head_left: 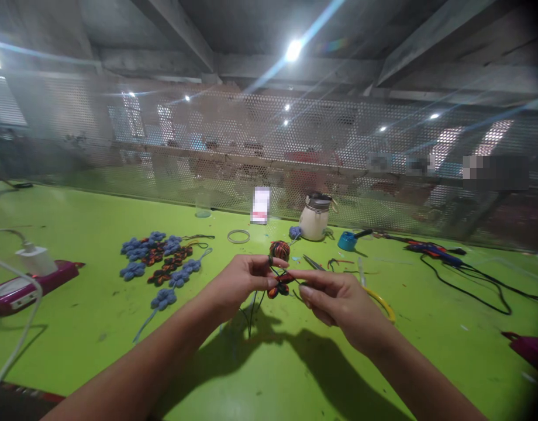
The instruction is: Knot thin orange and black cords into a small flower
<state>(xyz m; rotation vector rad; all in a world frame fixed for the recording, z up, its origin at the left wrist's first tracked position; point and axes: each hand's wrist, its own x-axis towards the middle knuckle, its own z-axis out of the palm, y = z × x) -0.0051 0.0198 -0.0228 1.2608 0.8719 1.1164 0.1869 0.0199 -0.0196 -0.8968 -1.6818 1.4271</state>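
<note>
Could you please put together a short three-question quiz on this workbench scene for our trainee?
1. True or false: the left hand and right hand are both at the small multicolored yarn piece.
2. What color is the tabletop? A) white B) green C) red
3. Fill in: the blue yarn ball lies right beside the pale ____ with a dark lid.

Key: 1. True. 2. B. 3. Jar.

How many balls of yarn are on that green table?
2: a multicoloured ball just beyond the left hand, and a blue ball beside the pale jar. More may be hidden.
</note>
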